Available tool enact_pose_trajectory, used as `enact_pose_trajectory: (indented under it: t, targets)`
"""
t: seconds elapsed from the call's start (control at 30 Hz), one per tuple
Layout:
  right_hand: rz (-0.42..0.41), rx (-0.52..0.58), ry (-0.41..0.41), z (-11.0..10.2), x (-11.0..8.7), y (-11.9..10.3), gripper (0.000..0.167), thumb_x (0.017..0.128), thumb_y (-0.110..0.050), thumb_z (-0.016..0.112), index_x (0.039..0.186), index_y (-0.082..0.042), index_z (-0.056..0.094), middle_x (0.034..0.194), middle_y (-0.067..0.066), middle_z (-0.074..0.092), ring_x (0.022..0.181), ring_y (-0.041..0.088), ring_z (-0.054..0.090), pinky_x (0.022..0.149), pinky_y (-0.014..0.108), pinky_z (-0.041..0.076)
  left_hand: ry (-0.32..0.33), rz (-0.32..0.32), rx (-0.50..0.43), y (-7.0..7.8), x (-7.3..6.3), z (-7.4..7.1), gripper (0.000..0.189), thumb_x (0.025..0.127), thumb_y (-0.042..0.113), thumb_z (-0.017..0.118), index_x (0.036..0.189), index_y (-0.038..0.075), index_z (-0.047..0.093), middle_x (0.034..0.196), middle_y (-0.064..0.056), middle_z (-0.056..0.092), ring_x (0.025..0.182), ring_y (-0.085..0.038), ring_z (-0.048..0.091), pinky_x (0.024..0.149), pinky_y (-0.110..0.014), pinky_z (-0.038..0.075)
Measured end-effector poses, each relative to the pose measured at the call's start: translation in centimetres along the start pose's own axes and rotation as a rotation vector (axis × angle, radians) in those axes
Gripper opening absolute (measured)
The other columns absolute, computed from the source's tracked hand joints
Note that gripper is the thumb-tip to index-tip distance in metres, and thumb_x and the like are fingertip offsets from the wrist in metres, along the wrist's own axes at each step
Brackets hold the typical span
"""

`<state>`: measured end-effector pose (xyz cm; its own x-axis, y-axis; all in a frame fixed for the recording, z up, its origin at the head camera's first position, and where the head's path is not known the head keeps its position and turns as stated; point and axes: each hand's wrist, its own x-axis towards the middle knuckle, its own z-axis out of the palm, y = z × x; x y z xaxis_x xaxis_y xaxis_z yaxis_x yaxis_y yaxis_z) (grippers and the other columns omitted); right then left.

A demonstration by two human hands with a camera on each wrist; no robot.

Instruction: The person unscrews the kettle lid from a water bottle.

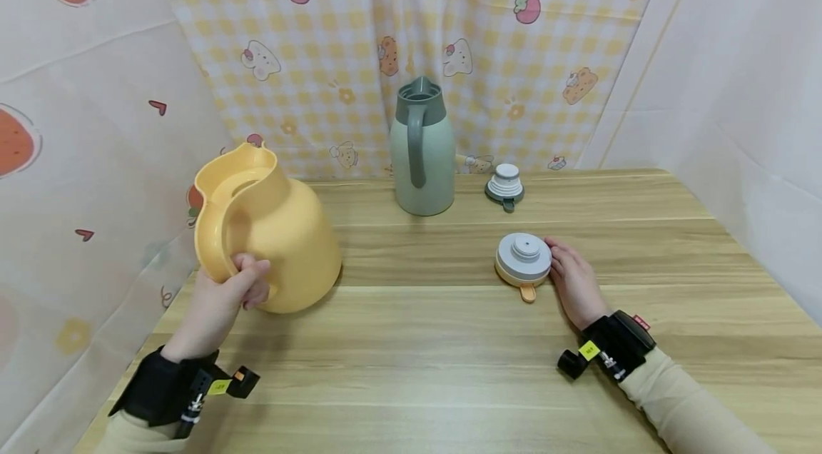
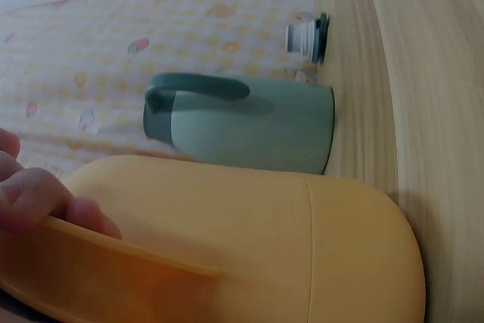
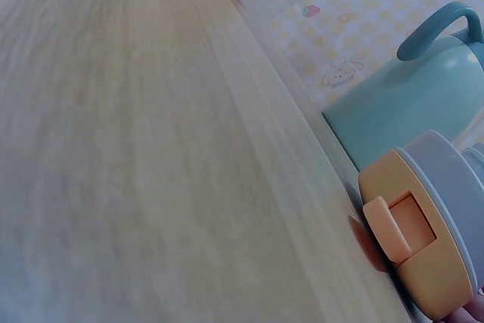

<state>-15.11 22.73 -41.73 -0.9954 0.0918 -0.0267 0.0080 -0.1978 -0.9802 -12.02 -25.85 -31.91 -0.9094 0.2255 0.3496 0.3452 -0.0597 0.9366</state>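
Note:
My left hand (image 1: 225, 290) grips the handle of a yellow thermos jug (image 1: 295, 247), whose mouth shows no lid. The jug leans leftward in the head view; whether its base rests fully on the table I cannot tell. In the left wrist view, curled fingers (image 2: 45, 202) wrap the handle above the jug's body (image 2: 227, 217). To the right, an upturned yellow-and-grey jug lid (image 1: 524, 258) lies on the table, its orange tab facing front. My right hand (image 1: 574, 283) rests beside it, fingers touching its right edge. Only fingertips (image 3: 475, 308) show in the right wrist view.
A green thermos jug (image 1: 424, 154), lidless, stands upright at the back middle. Right of it lies its upturned grey-and-white lid (image 1: 506, 185). Patterned cloth (image 1: 289, 47) hangs behind the wooden table (image 1: 411, 361), and more cloth hangs at both sides.

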Motion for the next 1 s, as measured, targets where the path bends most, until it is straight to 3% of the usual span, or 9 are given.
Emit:
enact_pose_trajectory:
  t: [0.13, 0.43, 0.67, 1.0]
  targets:
    - [-0.002, 0.011, 0.003, -0.1, -0.1, 0.0, 0.054, 0.106, -0.022, 0.033, 0.146, 0.013, 0.018, 0.138, 0.008, 0.034, 0.120, 0.005, 0.042, 0.110, 0.025, 0.025, -0.025, -0.004, 0.012, 0.1, -0.2, -1.0, 0.036, 0.099, -0.004, 0.047, 0.066, 0.008, 0.037, 0.056, -0.006, 0.029, 0.048, -0.024, 0.030, 0.049, -0.036, 0.025]
    - [0.002, 0.016, -0.005, -0.1, 0.0, 0.0, 0.054, 0.107, -0.021, 0.031, 0.147, 0.012, 0.018, 0.143, 0.013, 0.030, 0.121, 0.006, 0.041, 0.111, 0.025, 0.024, 0.010, -0.005, -0.017, 0.2, -0.9, -2.4, 0.034, 0.099, -0.005, 0.045, 0.069, 0.007, 0.038, 0.057, -0.006, 0.029, 0.051, -0.023, 0.028, 0.053, -0.037, 0.022]
    - [-0.006, 0.017, -0.011, -0.1, 0.0, 0.0, 0.055, 0.107, -0.022, 0.033, 0.146, 0.013, 0.018, 0.131, 0.000, 0.040, 0.119, 0.003, 0.043, 0.109, 0.024, 0.026, -0.011, 0.036, -0.062, 0.3, -1.2, -3.6, 0.034, 0.098, -0.011, 0.041, 0.068, 0.006, 0.038, 0.057, -0.006, 0.028, 0.050, -0.022, 0.027, 0.051, -0.036, 0.021]
    - [0.008, 0.012, -0.018, -0.2, 0.0, 0.0, 0.057, 0.107, -0.022, 0.033, 0.147, 0.013, 0.015, 0.141, 0.010, 0.031, 0.130, 0.011, 0.035, 0.111, 0.025, 0.024, 0.017, -0.006, -0.101, 1.0, -1.9, -5.6, 0.035, 0.098, -0.013, 0.039, 0.067, 0.005, 0.039, 0.057, -0.008, 0.027, 0.052, -0.024, 0.026, 0.055, -0.039, 0.022]
